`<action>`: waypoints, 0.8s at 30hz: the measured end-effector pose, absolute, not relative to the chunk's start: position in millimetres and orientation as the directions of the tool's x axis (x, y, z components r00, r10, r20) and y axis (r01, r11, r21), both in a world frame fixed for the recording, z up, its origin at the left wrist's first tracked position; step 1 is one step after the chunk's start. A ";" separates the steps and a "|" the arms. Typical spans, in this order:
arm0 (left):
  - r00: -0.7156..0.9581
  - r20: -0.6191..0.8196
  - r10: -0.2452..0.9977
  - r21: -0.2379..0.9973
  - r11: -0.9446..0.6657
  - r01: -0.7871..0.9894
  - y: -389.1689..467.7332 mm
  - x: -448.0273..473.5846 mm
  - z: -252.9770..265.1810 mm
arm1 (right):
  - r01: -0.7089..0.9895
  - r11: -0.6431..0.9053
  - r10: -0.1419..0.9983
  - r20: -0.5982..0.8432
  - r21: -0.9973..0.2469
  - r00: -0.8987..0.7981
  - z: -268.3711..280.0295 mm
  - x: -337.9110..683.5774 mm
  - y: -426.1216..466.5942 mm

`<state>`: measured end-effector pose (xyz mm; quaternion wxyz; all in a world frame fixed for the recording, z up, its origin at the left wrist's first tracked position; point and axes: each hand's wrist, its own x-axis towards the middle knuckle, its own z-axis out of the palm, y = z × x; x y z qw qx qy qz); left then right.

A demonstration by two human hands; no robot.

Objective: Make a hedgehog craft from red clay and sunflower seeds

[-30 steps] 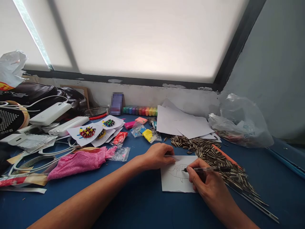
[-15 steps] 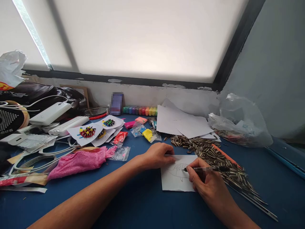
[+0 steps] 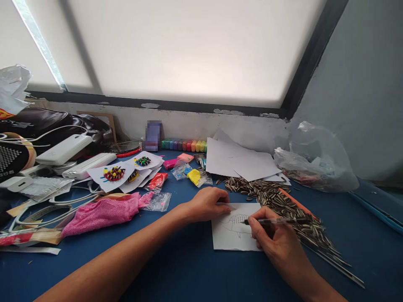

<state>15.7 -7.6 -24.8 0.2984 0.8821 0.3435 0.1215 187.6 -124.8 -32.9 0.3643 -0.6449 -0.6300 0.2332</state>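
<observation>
A small white sheet of paper [image 3: 225, 239] lies on the blue table, carrying a line drawing of a rounded body with small legs and rows of short marks. My left hand [image 3: 209, 204] holds the sheet at its upper left, fingers bent and pressed on it. My right hand [image 3: 273, 235] grips a black pen [image 3: 283, 221] with a clear barrel, its tip over the drawing. The drawing's right part is hidden behind this hand. Striped sunflower seeds [image 3: 267, 193] are heaped just beyond and to the right of the sheet.
Large white sheets [image 3: 239, 161] and a clear plastic bag [image 3: 321, 167] lie behind the seeds. Tweezers [image 3: 341, 266] rest at right. Leftward are clay packets [image 3: 194, 177], decorated paper cards [image 3: 115, 174], a pink cloth [image 3: 103, 214], white power banks [image 3: 90, 165] and cables.
The pen has shifted slightly, and more short marks show on the drawing's body. My left hand stays on the sheet. The whole view has moved a little.
</observation>
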 end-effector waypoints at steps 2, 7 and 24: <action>0.734 0.017 0.679 0.611 -0.588 0.530 -7.1 15.6 -25.4 | 0.649 0.044 0.976 0.172 -0.759 0.136 -33.3 189.6 -124.5; 0.736 0.007 0.677 0.619 -0.581 0.528 -6.2 14.4 -26.9 | 0.680 0.038 0.972 0.184 -0.732 0.144 -35.0 191.0 -122.7; 0.726 0.013 0.688 0.622 -0.574 0.533 -6.6 13.8 -29.2 | 0.724 0.080 0.974 0.209 -0.685 0.090 -34.3 189.2 -123.4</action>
